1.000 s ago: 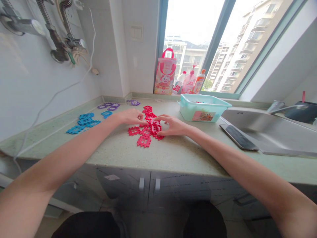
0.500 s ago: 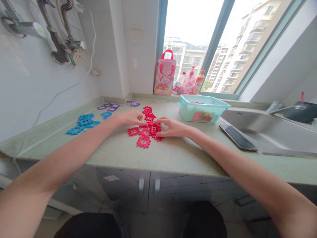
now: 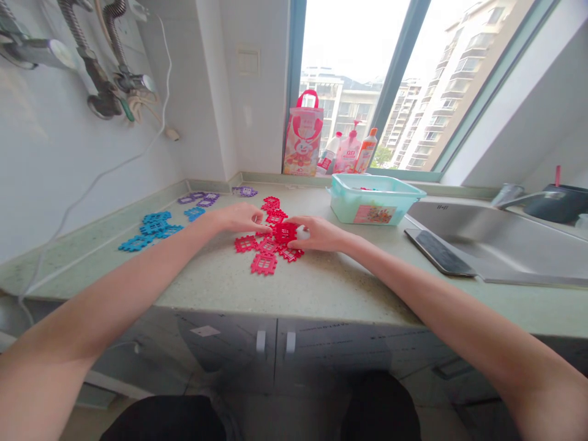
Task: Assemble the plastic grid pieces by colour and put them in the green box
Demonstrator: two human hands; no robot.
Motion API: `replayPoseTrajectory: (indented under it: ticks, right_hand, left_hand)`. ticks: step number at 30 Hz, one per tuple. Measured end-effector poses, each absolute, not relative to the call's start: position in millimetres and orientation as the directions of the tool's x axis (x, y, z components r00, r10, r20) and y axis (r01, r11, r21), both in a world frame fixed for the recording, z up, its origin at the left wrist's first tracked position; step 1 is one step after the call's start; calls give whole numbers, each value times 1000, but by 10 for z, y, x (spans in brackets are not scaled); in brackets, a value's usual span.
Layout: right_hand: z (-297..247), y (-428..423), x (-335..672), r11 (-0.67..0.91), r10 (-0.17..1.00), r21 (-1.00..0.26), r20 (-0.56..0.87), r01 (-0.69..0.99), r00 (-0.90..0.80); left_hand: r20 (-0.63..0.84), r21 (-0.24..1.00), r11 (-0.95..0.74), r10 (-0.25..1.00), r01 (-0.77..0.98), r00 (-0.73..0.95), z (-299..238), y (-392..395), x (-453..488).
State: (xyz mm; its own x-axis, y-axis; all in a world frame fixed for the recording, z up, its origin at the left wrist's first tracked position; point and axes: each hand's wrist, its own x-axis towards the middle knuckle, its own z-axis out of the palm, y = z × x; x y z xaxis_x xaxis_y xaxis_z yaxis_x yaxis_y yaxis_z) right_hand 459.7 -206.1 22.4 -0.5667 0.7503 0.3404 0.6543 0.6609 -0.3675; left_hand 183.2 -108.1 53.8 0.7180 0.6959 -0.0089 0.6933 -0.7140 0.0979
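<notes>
Red square building pieces (image 3: 263, 263) with notched edges and window-like grids lie in an overlapping cluster on the counter. At the right of this cluster, my right hand (image 3: 316, 234) grips one red building piece (image 3: 285, 233) between thumb and fingers, tilted up from those below. My left hand (image 3: 241, 217) is at the cluster's left side, its fingers curled and tips close together near the red pieces. What is between those fingertips, if anything, is hidden. Blue building pieces (image 3: 156, 223) lie to the left, beside my left forearm, with purple ones (image 3: 206, 200) farther back.
A mint-green plastic tub (image 3: 344, 205) with some pieces inside stands right of the cluster. Beyond it are a phone (image 3: 438, 252) and a steel sink (image 3: 505, 245). A pink bag (image 3: 303, 144) and several bottles (image 3: 349, 150) stand by the window. A white cable (image 3: 96, 177) hangs at left.
My right hand has closed round a red piece and tilted it up from the cluster. My left hand has hardly moved. The whole view has shifted slightly.
</notes>
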Motion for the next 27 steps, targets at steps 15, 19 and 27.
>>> replayPoseTrajectory:
  ticks: [15,19,27]
  right_hand:
    - [207,-2033,4565,617,787,-453,365,644,-497]
    - [193,-2027,4568,617,786,-421,370,665,-495]
    - [257,-2100,4571,705,708,-359,408,612,-577]
  left_hand:
    - [-32,106,-691,717,715,697,593,-1172,1850]
    - [-36,125,-682,722,720,690,609,-1195,1855]
    - [-29,118,-686,720,718,693,600,-1185,1853]
